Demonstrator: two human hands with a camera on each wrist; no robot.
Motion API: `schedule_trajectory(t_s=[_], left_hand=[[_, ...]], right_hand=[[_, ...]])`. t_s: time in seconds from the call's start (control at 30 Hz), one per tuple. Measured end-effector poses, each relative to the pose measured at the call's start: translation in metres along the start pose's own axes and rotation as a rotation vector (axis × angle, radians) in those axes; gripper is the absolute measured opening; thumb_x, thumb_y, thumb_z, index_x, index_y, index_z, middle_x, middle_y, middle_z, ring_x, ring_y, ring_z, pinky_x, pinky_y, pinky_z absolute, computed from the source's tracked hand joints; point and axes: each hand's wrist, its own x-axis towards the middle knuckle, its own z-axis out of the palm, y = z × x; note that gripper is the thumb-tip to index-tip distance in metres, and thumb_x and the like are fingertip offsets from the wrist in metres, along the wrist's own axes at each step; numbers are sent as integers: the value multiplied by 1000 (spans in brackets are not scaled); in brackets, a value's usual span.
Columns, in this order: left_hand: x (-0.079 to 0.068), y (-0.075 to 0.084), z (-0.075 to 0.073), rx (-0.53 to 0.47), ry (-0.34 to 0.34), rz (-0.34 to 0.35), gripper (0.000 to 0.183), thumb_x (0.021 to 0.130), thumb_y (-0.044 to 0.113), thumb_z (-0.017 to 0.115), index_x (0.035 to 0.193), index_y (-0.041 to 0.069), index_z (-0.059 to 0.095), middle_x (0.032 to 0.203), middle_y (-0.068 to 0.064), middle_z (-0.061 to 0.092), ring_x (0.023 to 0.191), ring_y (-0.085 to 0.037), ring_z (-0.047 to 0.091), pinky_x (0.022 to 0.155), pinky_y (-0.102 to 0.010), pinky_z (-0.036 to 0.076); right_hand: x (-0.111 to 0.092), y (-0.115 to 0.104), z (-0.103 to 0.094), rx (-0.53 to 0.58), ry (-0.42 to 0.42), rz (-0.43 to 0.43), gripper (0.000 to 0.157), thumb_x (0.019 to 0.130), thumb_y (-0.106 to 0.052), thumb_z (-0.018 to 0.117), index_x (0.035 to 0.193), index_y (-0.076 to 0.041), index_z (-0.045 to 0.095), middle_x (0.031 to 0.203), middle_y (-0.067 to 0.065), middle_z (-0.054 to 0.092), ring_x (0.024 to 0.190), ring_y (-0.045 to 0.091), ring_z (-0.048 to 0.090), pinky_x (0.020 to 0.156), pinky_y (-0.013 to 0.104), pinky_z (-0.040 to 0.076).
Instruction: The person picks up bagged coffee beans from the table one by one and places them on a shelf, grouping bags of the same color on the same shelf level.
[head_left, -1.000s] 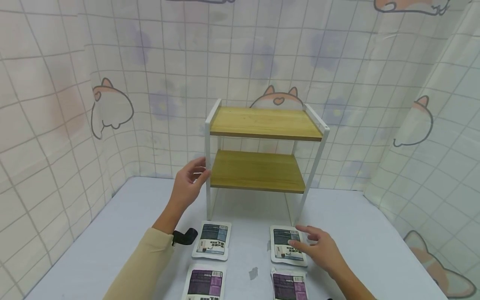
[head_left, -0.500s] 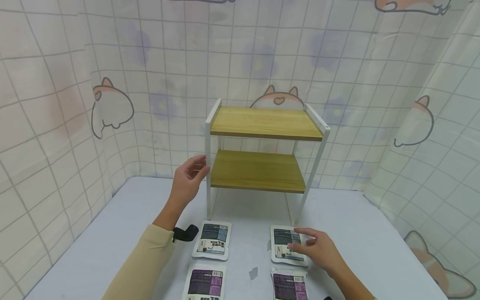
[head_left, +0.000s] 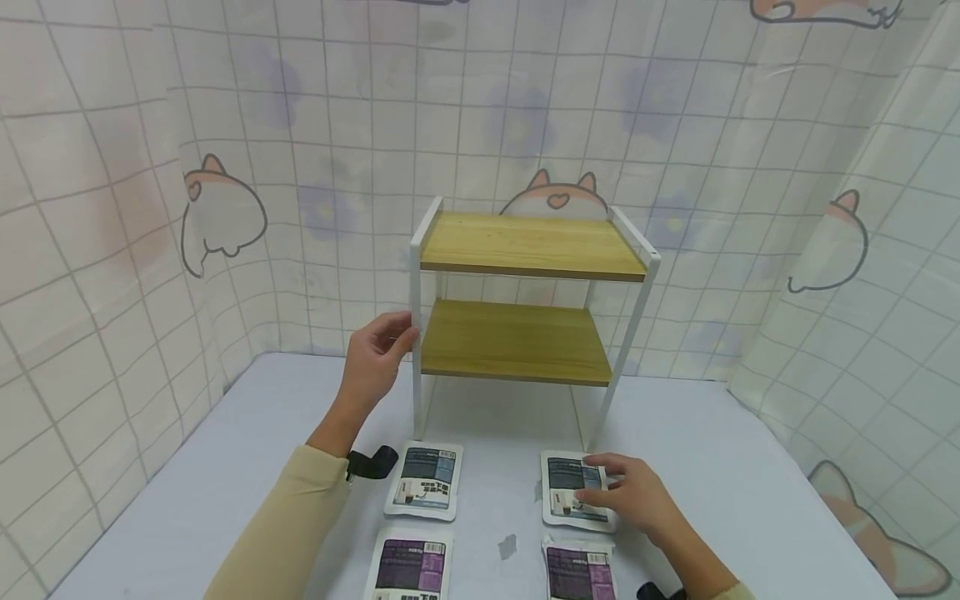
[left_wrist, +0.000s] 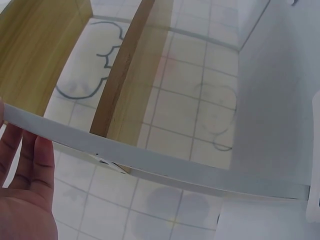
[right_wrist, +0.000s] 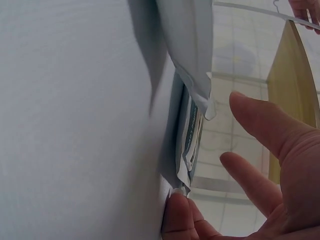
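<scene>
A small two-tier shelf (head_left: 517,342) with wooden boards and a white frame stands on the table. My left hand (head_left: 372,358) is at its left front post (left_wrist: 165,165), thumb on one side and curled fingers (left_wrist: 42,162) on the other, pinching it. Over the right edge of a blue-labelled flat packet (head_left: 558,475) is my right hand (head_left: 637,500), thumb and fingers spread apart. In the right wrist view, a lower fingertip (right_wrist: 178,210) is right at the packet's end, while the thumb and index finger stay off it. The packet lies label up.
Another blue-labelled packet (head_left: 427,481) lies in front of the shelf's left post. Two purple-labelled packets (head_left: 408,567) (head_left: 577,571) lie nearer, cut off by the frame edge. A small grey patch (head_left: 507,547) marks the white table (head_left: 697,442). A patterned curtain (head_left: 480,108) surrounds it.
My right hand has shifted slightly left over the blue-labelled packet. The left hand stays at the shelf post, its fingers drawn slightly closer together. Shelf and packets have not moved.
</scene>
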Motion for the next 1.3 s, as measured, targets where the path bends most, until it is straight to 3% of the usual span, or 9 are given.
schedule_trajectory(t_s=[0.13,0.47,0.93,1.3], left_hand=[[1,1,-1,-10,1,-9,32,102,14,64,130,-2,64,123,-23,68,106,-36,67,84,-9,52],[1,3,-2,-32,0,-9,28,101,13,65,124,-4,66,117,-25,70,101,-34,68,84,-17,57],[2,3,-3,-52,-8,-30,28,101,11,65,124,-5,66,120,-24,69,104,-34,67,84,-11,53],[3,5,-2,-74,-3,-39,27,101,10,65,123,-6,65,119,-25,68,101,-33,65,82,-11,53]], right_hand=[[3,-1,0,-17,6,-3,60,72,-32,94,125,-14,73,133,24,65,113,40,66,87,56,59],[8,0,2,-63,13,-4,59,68,-29,96,122,-17,75,123,19,68,113,37,63,89,57,56],[10,-5,4,-129,-1,12,62,68,-30,96,123,-14,72,125,25,67,117,44,63,96,64,52],[9,-9,3,-154,7,23,62,66,-30,97,122,-15,72,120,23,69,111,40,65,92,61,55]])
